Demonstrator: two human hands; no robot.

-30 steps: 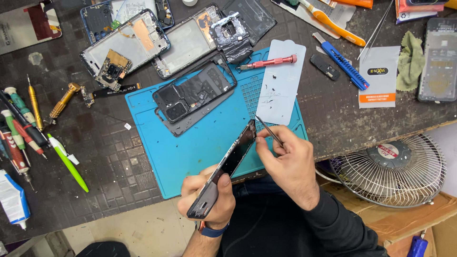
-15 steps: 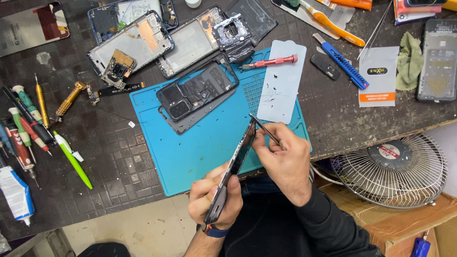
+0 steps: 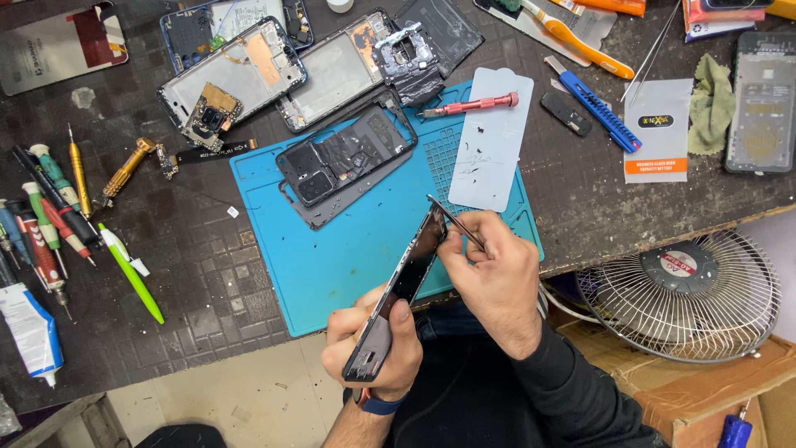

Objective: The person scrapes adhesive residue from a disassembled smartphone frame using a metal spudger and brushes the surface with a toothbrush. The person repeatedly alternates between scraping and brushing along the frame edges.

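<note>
Over the near edge of the blue mat, head view: left hand grips a dark phone frame edge-on, tilted up (thumb across its side). Right hand pinches metal tweezers, tips at the frame's top end.

The mat is blue. On it lie a black phone and a red screwdriver.
</note>
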